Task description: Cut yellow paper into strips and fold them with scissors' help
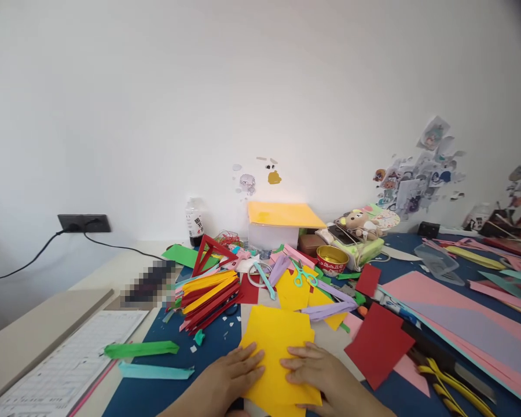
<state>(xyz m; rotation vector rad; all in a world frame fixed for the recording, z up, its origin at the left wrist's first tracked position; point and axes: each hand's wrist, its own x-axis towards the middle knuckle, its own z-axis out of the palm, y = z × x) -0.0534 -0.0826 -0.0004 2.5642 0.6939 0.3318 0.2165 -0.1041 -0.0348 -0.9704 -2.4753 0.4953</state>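
Note:
A stack of yellow paper sheets (282, 336) lies in front of me, its edges slightly out of line. My left hand (232, 376) rests on the stack's left side, fingers stretched out flat. On the right side lies my right hand (315, 370), also flat with fingers spread. Its thumb is partly hidden near the lower edge. Just beyond the stack are more yellow sheets (293, 289), folded purple paper strips (330, 304) and mint-green scissors (304, 276). Dark red paper (380, 346) lies right of my right hand.
Bundled red and yellow strips (211, 298) lie left of centre, with green (141, 348) and light-blue strips (156, 371) nearer. At right are yellow-handled pliers (438, 379) and large pink sheets (451, 313). Behind stand a bottle (195, 223), a red tin (332, 260) and a white box (272, 237).

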